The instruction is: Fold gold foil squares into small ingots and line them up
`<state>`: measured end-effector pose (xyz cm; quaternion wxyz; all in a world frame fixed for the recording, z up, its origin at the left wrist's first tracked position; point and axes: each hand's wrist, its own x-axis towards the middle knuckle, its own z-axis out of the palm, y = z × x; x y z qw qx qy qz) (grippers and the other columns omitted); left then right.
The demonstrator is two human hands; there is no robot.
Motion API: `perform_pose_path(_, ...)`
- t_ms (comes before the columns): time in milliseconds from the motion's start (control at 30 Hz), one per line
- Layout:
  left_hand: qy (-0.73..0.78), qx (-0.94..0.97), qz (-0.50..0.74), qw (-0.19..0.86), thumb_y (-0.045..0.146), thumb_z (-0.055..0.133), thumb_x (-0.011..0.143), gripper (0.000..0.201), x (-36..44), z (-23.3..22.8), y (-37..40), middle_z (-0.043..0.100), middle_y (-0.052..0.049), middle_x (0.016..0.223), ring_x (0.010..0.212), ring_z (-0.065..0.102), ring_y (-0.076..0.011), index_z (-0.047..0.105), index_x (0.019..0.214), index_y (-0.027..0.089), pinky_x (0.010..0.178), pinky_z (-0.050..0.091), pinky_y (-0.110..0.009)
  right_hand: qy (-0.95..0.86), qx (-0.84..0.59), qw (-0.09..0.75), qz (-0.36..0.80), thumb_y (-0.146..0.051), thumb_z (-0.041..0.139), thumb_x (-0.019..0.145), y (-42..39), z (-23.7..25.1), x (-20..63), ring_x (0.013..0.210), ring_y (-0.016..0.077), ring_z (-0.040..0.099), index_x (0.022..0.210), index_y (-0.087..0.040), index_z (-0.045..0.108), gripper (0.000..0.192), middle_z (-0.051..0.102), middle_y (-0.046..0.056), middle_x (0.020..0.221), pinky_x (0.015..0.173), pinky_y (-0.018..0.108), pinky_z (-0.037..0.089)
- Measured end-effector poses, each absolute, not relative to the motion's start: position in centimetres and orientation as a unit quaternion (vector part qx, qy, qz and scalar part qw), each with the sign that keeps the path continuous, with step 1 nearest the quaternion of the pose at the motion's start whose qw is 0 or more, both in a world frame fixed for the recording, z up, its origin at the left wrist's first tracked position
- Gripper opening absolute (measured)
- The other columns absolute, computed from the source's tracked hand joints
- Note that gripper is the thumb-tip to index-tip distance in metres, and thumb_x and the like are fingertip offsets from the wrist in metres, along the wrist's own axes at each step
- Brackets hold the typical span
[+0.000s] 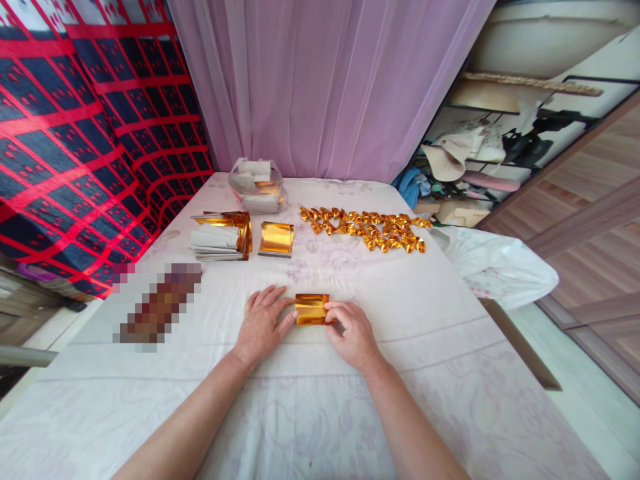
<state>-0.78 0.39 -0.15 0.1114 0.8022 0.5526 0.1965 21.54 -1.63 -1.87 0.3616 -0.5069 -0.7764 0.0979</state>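
A small sheet of gold foil paper (pixel 311 311) lies on the table in front of me, its top and bottom edges slightly curled. My left hand (pixel 265 320) rests flat on the cloth with fingers spread, its thumb and index tip touching the sheet's left edge. At the right edge, my right hand (pixel 353 330) pinches the foil between thumb and fingers. Beyond the hands sit a small stack of gold foil sheets (pixel 277 239) and a larger foil pile (pixel 220 237) showing pale undersides. Several folded gold foil pieces (pixel 370 225) lie in rows at the back right.
A clear plastic bag (pixel 257 187) of more sheets stands at the table's back. A pale flowered cloth (pixel 320 407) covers the table. The purple curtain (pixel 320 87) hangs behind. A blurred-out item (pixel 160 303) lies at left; a white plastic bag (pixel 500 263) is beyond the right edge.
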Motion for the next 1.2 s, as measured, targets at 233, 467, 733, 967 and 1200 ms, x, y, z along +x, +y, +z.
perform_pose_path(233,0.572,0.785,0.196,0.135,0.037,0.063,0.083,0.024,-0.4,0.2,0.6,0.058,-0.005,0.135,0.132,0.044,-0.0299,0.067,0.104,0.028,0.109,0.029,-0.055,-0.789,-0.496,0.34,0.123,-0.021,0.064,0.073,-2.1,-1.2,21.8,0.098,0.0229,0.06,0.078,-0.023,0.059,0.007,0.068,0.005,0.107,0.086,0.038,0.043)
perform_pose_path(467,0.601,0.762,0.197,0.14,0.033,0.066,0.08,0.019,0.5,0.2,0.9,0.059,-0.005,0.135,0.132,0.044,-0.0308,0.067,0.097,0.027,0.109,0.026,-0.059,-0.791,-0.474,0.358,0.146,-0.028,0.057,0.086,-1.9,-1.0,22.0,0.093,0.0205,0.062,0.075,-0.023,0.062,0.013,0.071,0.005,0.098,0.084,0.038,0.044)
perform_pose_path(733,0.613,0.746,0.213,0.149,0.03,0.066,0.08,0.007,1.3,0.2,1.0,0.061,-0.005,0.132,0.132,0.044,-0.032,0.068,0.085,0.026,0.108,0.023,-0.064,-0.795,-0.452,0.377,0.145,-0.025,0.059,0.085,-1.6,-1.0,22.1,0.087,0.0183,0.065,0.076,-0.023,0.065,0.011,0.073,0.002,0.09,0.082,0.035,0.047)
perform_pose_path(967,0.622,0.742,0.22,0.119,0.03,0.068,0.077,0.02,1.2,-0.3,0.9,0.055,-0.007,0.138,0.134,0.041,-0.0321,0.065,0.097,0.027,0.109,0.025,-0.061,-0.797,-0.455,0.369,0.146,-0.02,0.063,0.08,-1.8,-0.9,22.1,0.086,0.0189,0.063,0.07,-0.023,0.061,0.01,0.073,0.001,0.09,0.081,0.036,0.046)
perform_pose_path(1200,0.623,0.744,0.2,0.139,0.029,0.067,0.079,0.006,1.3,0.0,0.9,0.056,-0.005,0.137,0.136,0.039,-0.032,0.067,0.084,0.026,0.11,0.023,-0.061,-0.802,-0.459,0.361,0.13,-0.016,0.062,0.077,-1.9,-0.8,21.7,0.086,0.0193,0.062,0.071,-0.023,0.062,0.01,0.072,0.0,0.089,0.081,0.036,0.045)
